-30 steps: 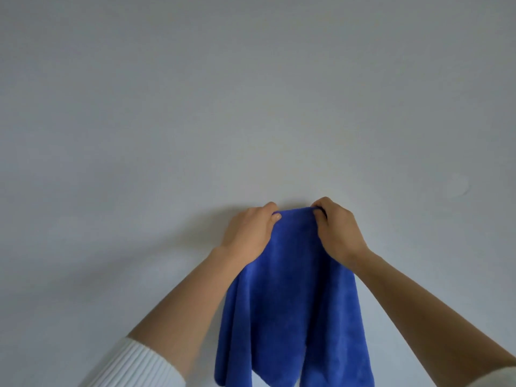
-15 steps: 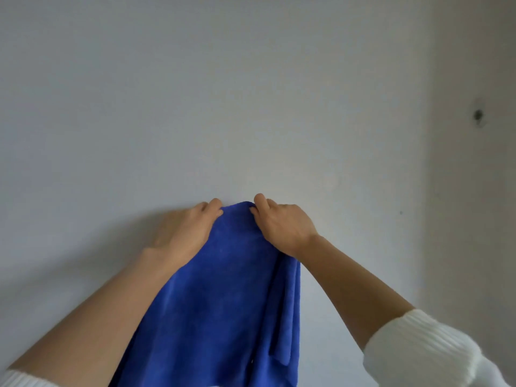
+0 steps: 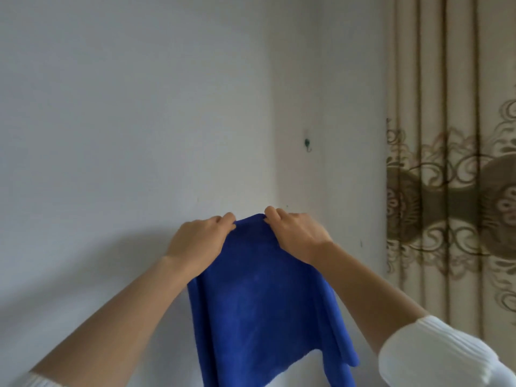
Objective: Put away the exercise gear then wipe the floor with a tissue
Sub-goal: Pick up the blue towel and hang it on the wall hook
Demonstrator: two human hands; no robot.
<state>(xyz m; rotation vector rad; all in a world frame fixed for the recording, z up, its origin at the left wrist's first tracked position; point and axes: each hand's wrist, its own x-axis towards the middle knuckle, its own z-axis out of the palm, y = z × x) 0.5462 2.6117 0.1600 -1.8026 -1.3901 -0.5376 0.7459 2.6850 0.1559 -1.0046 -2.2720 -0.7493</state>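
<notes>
Towel (image 3: 259, 303) hangs at the wall (image 3: 111, 135); our left hand (image 3: 199, 241) and right hand (image 3: 298, 233) pinch its top edge. Floor wiping remains, we judge.

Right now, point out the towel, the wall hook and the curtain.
towel (image 3: 259, 297), head view, middle of the hanging blue cloth
wall hook (image 3: 307, 142), head view, its small dark body
curtain (image 3: 452, 191), head view, patterned band

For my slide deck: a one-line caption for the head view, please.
Both hands, left hand and right hand, pinch a blue towel against a white wall.
</notes>
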